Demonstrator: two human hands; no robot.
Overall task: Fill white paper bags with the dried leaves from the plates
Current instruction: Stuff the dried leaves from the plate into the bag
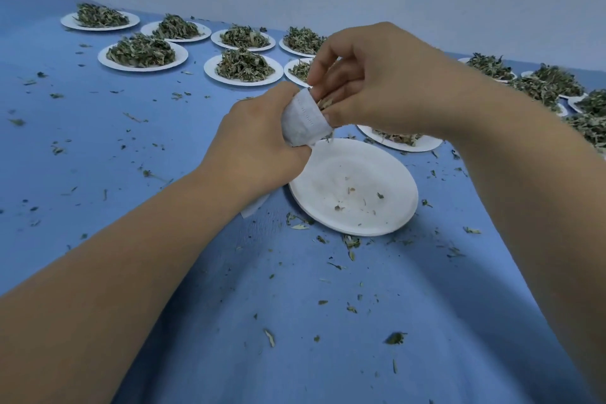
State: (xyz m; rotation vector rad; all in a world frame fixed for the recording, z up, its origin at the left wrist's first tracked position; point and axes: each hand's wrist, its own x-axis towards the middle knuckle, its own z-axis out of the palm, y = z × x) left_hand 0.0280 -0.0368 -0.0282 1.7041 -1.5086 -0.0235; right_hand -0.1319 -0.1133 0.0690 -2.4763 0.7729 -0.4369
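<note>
I judged the widest mess would land on the blue cloth-covered table [131, 157], which was littered with crumbs. If the bag tipped or its mouth folded shut, the load would scatter there, not onto the empty round white paper plate [354, 187] just below. The left hand [259, 147] had its fingers wrapped tight round the small white paper bag [303, 123], held above that plate's far rim, and I feared a harder squeeze might split the thin paper. The right hand [370, 82] had its fingertips bunched together, pinching dried green leaves [324, 103] into the bag's mouth. Brittle bits could crumble and drop past it.

The cloth looked smooth and matte. The heaped white paper plates [142, 56] on the far side were shallow, rimmed discs. The bag was soft and crinkled, with an embossed edge strip. The leaves looked curled, flaky and light.
</note>
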